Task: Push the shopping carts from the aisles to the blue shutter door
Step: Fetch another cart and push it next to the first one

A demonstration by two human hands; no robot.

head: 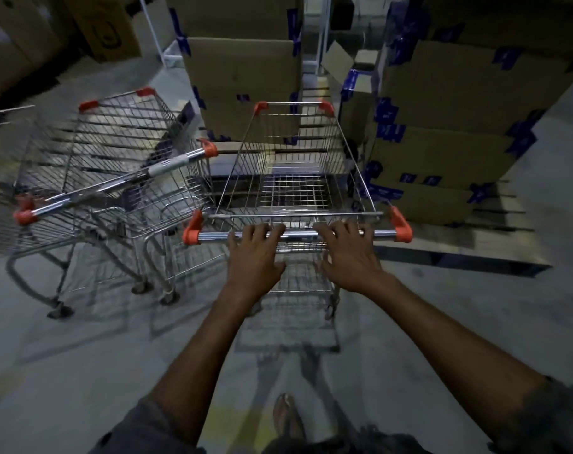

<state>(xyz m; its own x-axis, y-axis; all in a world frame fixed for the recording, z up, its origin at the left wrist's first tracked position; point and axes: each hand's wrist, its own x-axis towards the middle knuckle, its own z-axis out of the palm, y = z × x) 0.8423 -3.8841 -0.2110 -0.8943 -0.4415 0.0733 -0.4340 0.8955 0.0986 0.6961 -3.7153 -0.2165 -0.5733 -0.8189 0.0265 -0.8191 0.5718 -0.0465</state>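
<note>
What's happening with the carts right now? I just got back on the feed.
A person has both hands on an empty shopping cart. The left hand and right hand sit side by side on its chrome handle bar, fingers hooked over it. The cart faces a stack of taped cardboard boxes close ahead. A second cart stands just to the left, angled and untouched. No blue shutter door is in view.
</note>
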